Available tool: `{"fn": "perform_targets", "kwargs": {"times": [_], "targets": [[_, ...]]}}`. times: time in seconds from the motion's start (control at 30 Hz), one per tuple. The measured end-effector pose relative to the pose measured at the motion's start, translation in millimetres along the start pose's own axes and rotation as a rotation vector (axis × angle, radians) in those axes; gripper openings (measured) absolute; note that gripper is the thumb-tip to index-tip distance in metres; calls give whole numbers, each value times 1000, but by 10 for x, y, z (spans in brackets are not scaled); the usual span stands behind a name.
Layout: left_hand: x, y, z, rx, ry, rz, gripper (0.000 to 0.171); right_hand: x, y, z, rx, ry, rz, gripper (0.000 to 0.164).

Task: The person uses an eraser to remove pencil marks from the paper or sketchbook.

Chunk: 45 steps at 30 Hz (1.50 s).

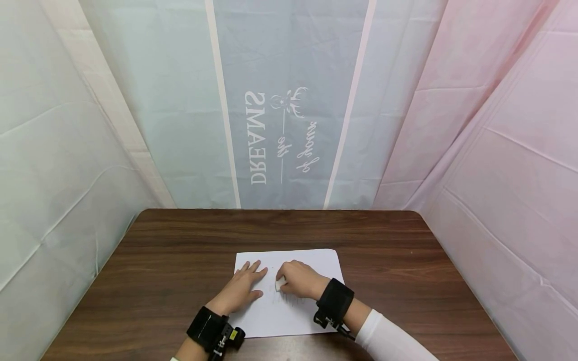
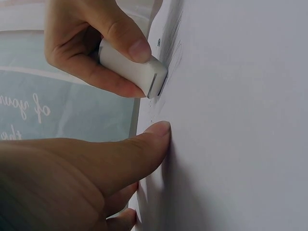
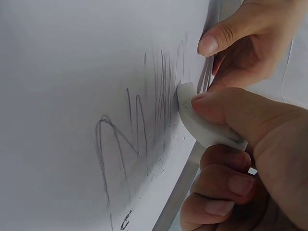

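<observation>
A white sheet of paper lies on the table, with dark pencil scribbles near its middle. My right hand grips a white eraser between thumb and curled fingers, its end pressed against the paper at the edge of the scribbles. Small dark crumbs dot the sheet beside it. My left hand rests with spread fingers on the left part of the paper. In the left wrist view, the left thumb touches the sheet close below the eraser.
The brown wooden table extends around the paper on all sides. Behind it hangs a pale blue-grey curtain with mirrored lettering, and light fabric covers both sides. Each wrist wears a black strap with a small camera.
</observation>
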<state>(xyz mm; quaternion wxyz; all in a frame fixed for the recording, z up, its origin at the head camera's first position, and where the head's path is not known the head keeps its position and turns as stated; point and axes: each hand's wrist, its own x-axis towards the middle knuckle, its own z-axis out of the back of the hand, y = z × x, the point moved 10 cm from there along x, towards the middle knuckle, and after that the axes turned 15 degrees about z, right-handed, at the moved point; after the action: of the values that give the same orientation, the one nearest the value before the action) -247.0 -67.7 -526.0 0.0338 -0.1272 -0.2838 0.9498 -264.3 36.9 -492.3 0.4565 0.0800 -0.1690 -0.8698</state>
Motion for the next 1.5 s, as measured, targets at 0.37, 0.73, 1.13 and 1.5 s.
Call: {"fn": "perform_targets", "kwargs": {"times": [0.37, 0.73, 1.13, 1.5], "targets": [[-4, -18, 14, 0, 6, -1, 55, -17, -22, -11, 14, -2, -5, 20], [-14, -23, 13, 5, 4, -8, 56, -56, -13, 38, 38, -11, -4, 19], [-12, -20, 7, 7, 9, -5, 55, -79, -9, 49, 36, -5, -14, 19], [-23, -18, 5, -8, 14, 7, 56, -97, -38, 44, 47, -10, -8, 19]]}}
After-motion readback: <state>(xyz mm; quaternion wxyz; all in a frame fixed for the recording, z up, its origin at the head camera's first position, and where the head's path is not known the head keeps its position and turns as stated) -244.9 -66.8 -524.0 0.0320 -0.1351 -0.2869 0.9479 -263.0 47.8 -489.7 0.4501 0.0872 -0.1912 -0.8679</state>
